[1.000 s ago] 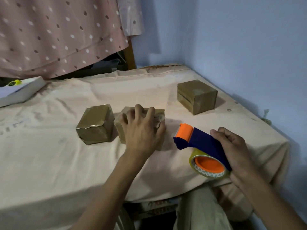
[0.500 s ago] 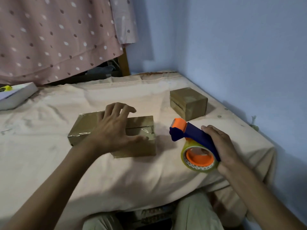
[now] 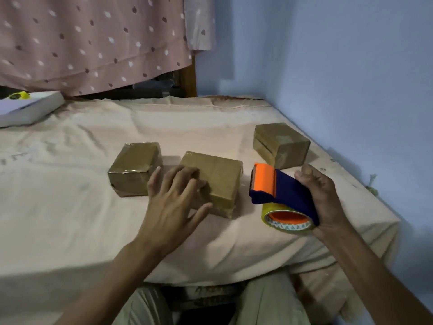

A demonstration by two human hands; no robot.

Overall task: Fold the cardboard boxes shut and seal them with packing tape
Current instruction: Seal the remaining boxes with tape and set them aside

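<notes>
Three small brown cardboard boxes sit on a cloth-covered table point(image 3: 70, 207). The left box point(image 3: 134, 168) is wrapped in shiny tape. On the near left corner of the middle box point(image 3: 218, 181) rests my left hand point(image 3: 174, 202), fingers spread and fairly straight. The far right box point(image 3: 281, 144) shows a slit along its side. My right hand point(image 3: 321, 198) grips a blue and orange tape dispenser point(image 3: 278, 191) with a roll of clear tape point(image 3: 287, 219), held just right of the middle box above the table.
A white flat box point(image 3: 30, 109) with a yellow item on it lies at the far left. A dotted pink cloth point(image 3: 93, 43) hangs behind the table. A blue wall point(image 3: 351, 78) runs along the right side. My knees show below the near table edge.
My left hand slid from covering the two left boxes toward me and now touches only the middle box's near corner. The dispenser stayed beside the middle box in my right hand.
</notes>
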